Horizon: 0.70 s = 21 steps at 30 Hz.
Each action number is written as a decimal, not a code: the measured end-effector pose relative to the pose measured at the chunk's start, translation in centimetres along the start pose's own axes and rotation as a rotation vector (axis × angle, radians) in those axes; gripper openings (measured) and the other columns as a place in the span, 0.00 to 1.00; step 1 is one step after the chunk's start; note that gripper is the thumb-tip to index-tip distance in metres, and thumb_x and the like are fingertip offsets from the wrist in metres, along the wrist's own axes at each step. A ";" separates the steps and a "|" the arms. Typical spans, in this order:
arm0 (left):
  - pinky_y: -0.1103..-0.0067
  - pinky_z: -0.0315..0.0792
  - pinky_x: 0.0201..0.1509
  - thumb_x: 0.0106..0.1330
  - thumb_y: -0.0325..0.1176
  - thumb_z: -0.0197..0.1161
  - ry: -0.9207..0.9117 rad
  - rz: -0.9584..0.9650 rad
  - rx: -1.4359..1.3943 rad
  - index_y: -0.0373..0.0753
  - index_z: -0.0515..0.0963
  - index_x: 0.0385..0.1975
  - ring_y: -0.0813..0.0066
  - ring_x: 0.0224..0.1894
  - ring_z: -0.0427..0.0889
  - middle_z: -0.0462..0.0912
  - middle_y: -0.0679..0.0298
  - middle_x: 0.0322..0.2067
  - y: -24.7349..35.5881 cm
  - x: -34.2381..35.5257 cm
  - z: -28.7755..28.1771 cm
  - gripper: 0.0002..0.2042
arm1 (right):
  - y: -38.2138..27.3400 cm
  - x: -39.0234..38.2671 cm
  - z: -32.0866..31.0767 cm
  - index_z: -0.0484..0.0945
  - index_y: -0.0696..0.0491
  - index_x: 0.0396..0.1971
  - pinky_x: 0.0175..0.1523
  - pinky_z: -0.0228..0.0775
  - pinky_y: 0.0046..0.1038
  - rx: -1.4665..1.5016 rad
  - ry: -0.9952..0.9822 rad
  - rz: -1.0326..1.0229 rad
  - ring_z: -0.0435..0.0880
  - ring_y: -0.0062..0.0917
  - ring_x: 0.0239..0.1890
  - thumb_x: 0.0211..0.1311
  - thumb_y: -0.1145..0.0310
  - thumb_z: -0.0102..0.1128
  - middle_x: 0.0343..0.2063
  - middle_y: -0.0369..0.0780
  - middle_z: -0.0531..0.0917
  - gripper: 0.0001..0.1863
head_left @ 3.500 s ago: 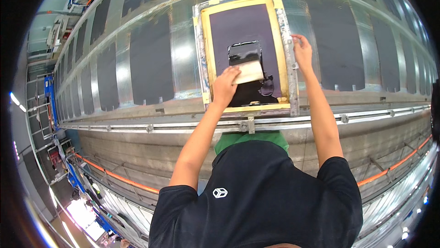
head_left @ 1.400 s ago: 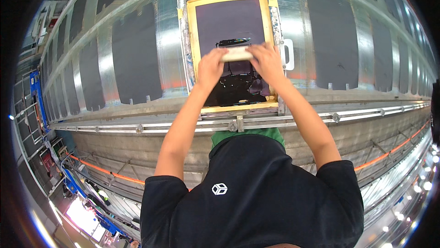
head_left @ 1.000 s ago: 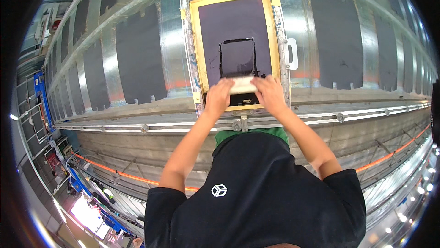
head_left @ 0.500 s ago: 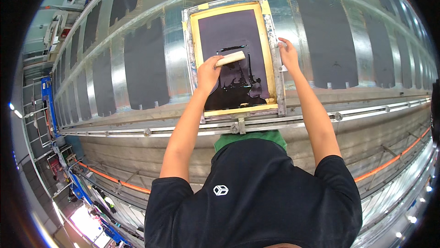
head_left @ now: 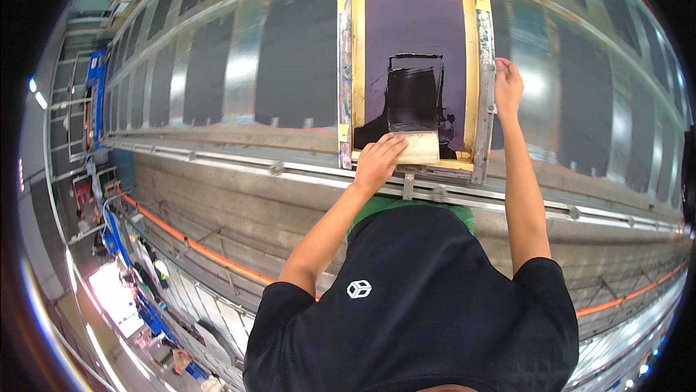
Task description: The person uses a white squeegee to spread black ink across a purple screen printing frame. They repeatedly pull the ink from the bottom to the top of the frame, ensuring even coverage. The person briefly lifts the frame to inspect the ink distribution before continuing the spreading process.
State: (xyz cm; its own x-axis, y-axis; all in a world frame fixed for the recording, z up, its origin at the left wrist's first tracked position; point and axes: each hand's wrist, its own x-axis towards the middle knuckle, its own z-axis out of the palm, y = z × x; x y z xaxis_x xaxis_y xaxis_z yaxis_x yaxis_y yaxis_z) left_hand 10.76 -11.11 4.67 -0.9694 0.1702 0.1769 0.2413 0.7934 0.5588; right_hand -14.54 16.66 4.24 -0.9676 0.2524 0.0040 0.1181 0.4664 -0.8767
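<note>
A screen frame with yellow tape round a purple mesh lies on the long metal table. Glossy black ink covers part of the mesh's lower half, around a rectangular outline. My left hand grips a pale squeegee at the near end of the mesh, just inside the tape. My right hand is closed at the frame's right edge, on what looks like the handle there, mostly hidden by the fingers.
Rows of dark grey panels lie on the metal table to both sides. A metal rail runs along the near edge, with an orange pipe below it. Blue-painted structures and racks stand at the far left.
My left hand has brought the squeegee down toward the near end of the frame. The view has shifted, so the frame appears farther right. My right hand's fingers are now closed at the edge.
</note>
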 end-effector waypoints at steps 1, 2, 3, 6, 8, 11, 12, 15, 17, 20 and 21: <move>0.69 0.74 0.54 0.45 0.19 0.70 0.013 0.002 0.015 0.44 0.80 0.55 0.65 0.64 0.78 0.82 0.66 0.59 -2.0 -0.6 -1.5 0.31 | -0.6 -1.1 2.6 0.86 0.49 0.45 0.32 0.65 0.28 0.022 0.004 -0.012 0.70 0.18 0.23 0.74 0.60 0.60 0.19 0.34 0.76 0.11; 0.69 0.74 0.54 0.46 0.19 0.69 0.015 -0.031 0.003 0.43 0.80 0.55 0.65 0.63 0.79 0.82 0.65 0.59 -4.2 -1.5 -3.3 0.30 | -1.2 -2.3 5.3 0.86 0.49 0.45 0.33 0.65 0.28 0.044 0.011 -0.022 0.70 0.17 0.24 0.74 0.60 0.60 0.19 0.34 0.76 0.11; 0.69 0.74 0.53 0.46 0.19 0.69 0.006 -0.050 -0.019 0.43 0.80 0.55 0.64 0.62 0.80 0.83 0.65 0.58 -6.4 -2.1 -5.5 0.30 | -0.4 -3.3 8.2 0.86 0.49 0.45 0.35 0.68 0.27 0.118 0.008 -0.011 0.72 0.18 0.25 0.74 0.60 0.60 0.21 0.35 0.78 0.11; 0.67 0.76 0.51 0.51 0.19 0.70 0.034 -0.140 -0.088 0.42 0.82 0.54 0.60 0.56 0.84 0.84 0.60 0.56 -12.9 -4.6 -11.1 0.26 | -3.9 -8.2 15.3 0.86 0.50 0.45 0.38 0.69 0.27 0.113 -0.067 0.020 0.74 0.18 0.26 0.74 0.60 0.60 0.22 0.37 0.80 0.12; 0.67 0.78 0.49 0.56 0.21 0.70 0.061 -0.209 -0.182 0.41 0.83 0.51 0.56 0.52 0.86 0.86 0.57 0.51 -17.3 -6.2 -13.2 0.21 | -6.0 -10.6 19.2 0.85 0.51 0.45 0.35 0.67 0.28 0.093 -0.013 -0.016 0.71 0.18 0.24 0.74 0.58 0.60 0.20 0.37 0.76 0.13; 0.68 0.80 0.44 0.61 0.27 0.71 -0.054 -0.308 -0.242 0.39 0.84 0.47 0.50 0.43 0.87 0.88 0.53 0.41 -21.2 -5.6 -17.7 0.14 | -7.5 -13.5 23.3 0.85 0.51 0.45 0.33 0.65 0.30 0.088 -0.021 0.005 0.69 0.18 0.22 0.75 0.57 0.59 0.17 0.36 0.74 0.14; 0.67 0.79 0.45 0.61 0.28 0.71 -0.133 -0.371 -0.278 0.39 0.84 0.47 0.49 0.42 0.87 0.88 0.52 0.39 -22.3 -5.0 -19.1 0.14 | -8.7 -13.8 24.2 0.85 0.51 0.46 0.33 0.64 0.31 0.063 -0.050 0.039 0.68 0.19 0.22 0.75 0.57 0.58 0.17 0.36 0.73 0.14; 0.71 0.78 0.45 0.59 0.31 0.75 -0.424 -0.407 -0.296 0.36 0.84 0.48 0.60 0.38 0.88 0.89 0.52 0.37 -26.3 -4.4 -20.5 0.17 | -10.3 -14.3 25.4 0.84 0.51 0.46 0.31 0.63 0.33 0.009 -0.051 0.049 0.68 0.20 0.21 0.76 0.57 0.58 0.15 0.37 0.72 0.14; 0.72 0.78 0.43 0.57 0.32 0.76 -0.602 -0.333 -0.301 0.35 0.84 0.48 0.63 0.37 0.88 0.89 0.52 0.35 -28.7 -3.1 -20.5 0.19 | -10.4 -14.7 25.9 0.84 0.51 0.46 0.31 0.62 0.34 -0.026 -0.041 0.031 0.67 0.21 0.20 0.76 0.57 0.57 0.15 0.37 0.72 0.14; 0.74 0.77 0.40 0.56 0.32 0.76 -0.772 -0.332 -0.378 0.31 0.84 0.48 0.70 0.36 0.86 0.89 0.53 0.34 -31.6 -1.1 -19.4 0.20 | -10.6 -14.8 26.4 0.84 0.50 0.47 0.31 0.63 0.35 -0.066 -0.045 0.037 0.68 0.24 0.20 0.76 0.58 0.56 0.15 0.39 0.72 0.14; 0.76 0.77 0.38 0.55 0.31 0.77 -0.919 -0.495 -0.443 0.29 0.84 0.47 0.76 0.35 0.84 0.88 0.57 0.33 -31.6 0.5 -19.7 0.20 | -10.6 -14.8 26.6 0.84 0.49 0.47 0.32 0.64 0.35 -0.075 -0.047 0.060 0.70 0.25 0.20 0.76 0.58 0.56 0.15 0.40 0.73 0.13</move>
State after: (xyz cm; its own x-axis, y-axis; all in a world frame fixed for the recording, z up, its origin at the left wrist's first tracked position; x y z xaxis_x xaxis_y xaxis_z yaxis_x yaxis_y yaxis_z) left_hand 3.51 -47.67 3.08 -0.5849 0.4048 -0.7029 -0.3600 0.6470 0.6722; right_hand -7.38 -14.54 0.69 -0.9675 0.2423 -0.0719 0.1908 0.5142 -0.8362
